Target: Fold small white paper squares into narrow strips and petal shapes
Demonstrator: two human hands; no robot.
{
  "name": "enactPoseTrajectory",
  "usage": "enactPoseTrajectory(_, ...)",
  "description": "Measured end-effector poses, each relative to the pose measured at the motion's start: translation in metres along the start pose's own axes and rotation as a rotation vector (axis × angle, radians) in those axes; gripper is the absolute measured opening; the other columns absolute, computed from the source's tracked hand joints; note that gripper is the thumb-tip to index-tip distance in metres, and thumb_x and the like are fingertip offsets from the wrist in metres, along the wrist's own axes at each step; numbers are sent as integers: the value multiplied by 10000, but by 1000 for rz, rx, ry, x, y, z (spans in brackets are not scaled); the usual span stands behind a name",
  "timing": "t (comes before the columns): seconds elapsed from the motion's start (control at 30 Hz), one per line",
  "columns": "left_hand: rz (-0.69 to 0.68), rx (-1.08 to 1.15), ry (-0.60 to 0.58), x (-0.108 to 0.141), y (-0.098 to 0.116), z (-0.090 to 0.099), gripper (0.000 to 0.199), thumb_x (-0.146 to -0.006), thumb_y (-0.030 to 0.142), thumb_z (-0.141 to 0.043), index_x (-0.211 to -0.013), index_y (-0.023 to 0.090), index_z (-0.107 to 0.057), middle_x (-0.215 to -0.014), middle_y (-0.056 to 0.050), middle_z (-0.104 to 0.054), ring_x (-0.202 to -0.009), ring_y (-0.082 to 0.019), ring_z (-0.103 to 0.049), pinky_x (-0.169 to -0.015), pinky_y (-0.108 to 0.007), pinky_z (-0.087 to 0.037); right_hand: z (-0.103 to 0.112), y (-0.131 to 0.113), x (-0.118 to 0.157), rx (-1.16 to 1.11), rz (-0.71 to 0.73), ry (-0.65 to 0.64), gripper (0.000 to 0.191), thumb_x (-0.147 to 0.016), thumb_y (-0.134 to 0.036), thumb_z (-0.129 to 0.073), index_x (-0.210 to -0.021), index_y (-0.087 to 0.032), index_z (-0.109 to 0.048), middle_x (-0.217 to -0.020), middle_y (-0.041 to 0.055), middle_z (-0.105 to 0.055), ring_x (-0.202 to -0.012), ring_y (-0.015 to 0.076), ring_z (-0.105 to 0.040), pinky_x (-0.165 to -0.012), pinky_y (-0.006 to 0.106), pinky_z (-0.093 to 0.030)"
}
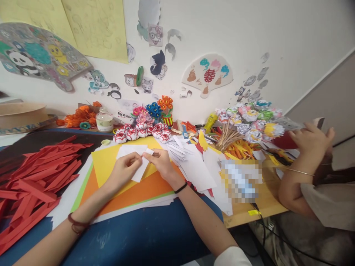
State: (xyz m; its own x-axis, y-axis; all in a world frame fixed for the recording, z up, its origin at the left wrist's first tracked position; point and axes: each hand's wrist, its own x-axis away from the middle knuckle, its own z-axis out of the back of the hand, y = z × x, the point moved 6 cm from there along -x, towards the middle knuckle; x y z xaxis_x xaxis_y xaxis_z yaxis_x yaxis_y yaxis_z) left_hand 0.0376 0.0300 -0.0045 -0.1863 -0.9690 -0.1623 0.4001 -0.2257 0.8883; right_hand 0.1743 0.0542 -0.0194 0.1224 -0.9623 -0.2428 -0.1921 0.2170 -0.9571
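Between my two hands is a narrow strip of white paper [142, 170], slanting down over the yellow sheet [104, 162]. My left hand [126, 168] pinches its left edge near the top. At its upper right end, my right hand [161, 162] grips it between thumb and fingers. Another white sheet [126, 150] lies flat just behind my left hand. Orange paper [91, 195] sticks out from under the yellow sheet. Right of my right hand lie a pile of cut white paper pieces [177, 150] and a larger white sheet [198, 171].
Folded red paper strips [36, 181] are heaped on the left. Red-and-white paper flowers [141, 131] and a glass jar [104, 120] stand behind. A bouquet of paper flowers [249, 122] lies at right, beside another person's raised hand [312, 138]. A cable [262, 218] hangs over the table edge.
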Motion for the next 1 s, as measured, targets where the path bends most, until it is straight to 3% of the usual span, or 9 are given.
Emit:
enactPoseTrajectory(0.23,-20,45,-55,3,5,-5,165,-767,286,-512,-652,176,-555,-594,32,-545,-590,-122,-490,-587,-223,-365,33,-4,-6,-74,-26,300,260,-666,-370,-738,-651,-133,-632,-588,-33,-493,-528,75,-374,-492,224,-257)
enactPoseTrajectory(0.57,-15,31,10,0,2,5,170,-787,276,-497,-647,195,-550,-604,23,-576,-611,-142,-530,-615,-238,-399,57,-15,-10,-174,-18,422,290,-644,-382,-750,-765,-123,-699,-531,-69,-401,-465,49,-257,-446,228,-161)
enactPoseTrajectory(0.63,-6,23,50,0,0,8,197,-815,334,-502,-687,198,-565,-647,15,-608,-636,-150,-555,-635,-243,-417,54,-15,-10,-148,-26,377,287,-647,-380,-753,-757,-121,-700,-526,-66,-407,-462,48,-269,-445,228,-164)
enactPoseTrajectory(0.73,1,-31,104,-1,-3,10,254,-840,435,-507,-795,203,-598,-749,-3,-660,-688,-169,-588,-657,-253,-432,35,-10,-8,-88,-76,206,293,-665,-395,-743,-737,-115,-702,-525,-52,-434,-463,53,-308,-446,231,-167)
enactPoseTrajectory(0.83,11,-79,82,-1,-7,6,317,-842,493,-504,-880,199,-617,-811,-17,-677,-710,-179,-599,-658,-259,-434,21,-9,-4,-48,-59,97,298,-713,-414,-705,-748,-117,-705,-539,-42,-453,-468,56,-328,-454,234,-178)
enactPoseTrajectory(1.0,13,-84,50,-1,-10,1,321,-844,491,-502,-852,193,-619,-734,-14,-674,-670,-177,-609,-650,-256,-431,28,-14,-6,-27,-48,135,313,-716,-434,-699,-779,-128,-713,-550,-44,-436,-471,63,-321,-460,244,-198)
